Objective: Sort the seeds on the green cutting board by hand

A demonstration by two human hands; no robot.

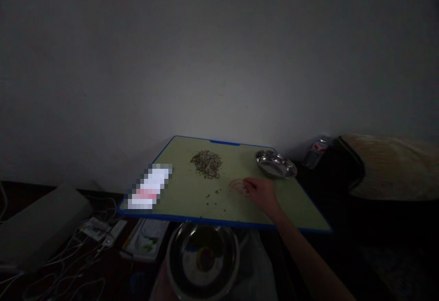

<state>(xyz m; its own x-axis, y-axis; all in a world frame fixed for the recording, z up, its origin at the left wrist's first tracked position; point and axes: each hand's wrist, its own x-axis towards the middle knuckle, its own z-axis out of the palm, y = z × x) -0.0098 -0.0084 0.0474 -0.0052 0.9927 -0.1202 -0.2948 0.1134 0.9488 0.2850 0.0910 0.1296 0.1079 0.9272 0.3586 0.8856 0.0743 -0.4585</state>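
Note:
My right hand [263, 195] reaches in over the pale green board [185, 200] with its fingers closed. At its fingertips is a small clear round piece with reddish curved lines [236, 186]; the dim light hides whether it is a lid or a shallow dish. A heap of small dark and pale seeds or beans [207, 163] lies on the board to the left, and several loose ones are scattered in front of it. Beyond my hand, a shiny steel bowl [276, 164] rests near the board's right edge. My left hand is out of view.
Below the board's blue front edge stands a large steel basin [204, 262]. A pixelated bright rectangle [149, 189] covers the board's left side. A plastic bottle [317, 151] and a cushion [394, 168] lie at right. Cables [78, 250] and a white tray [146, 239] are at lower left.

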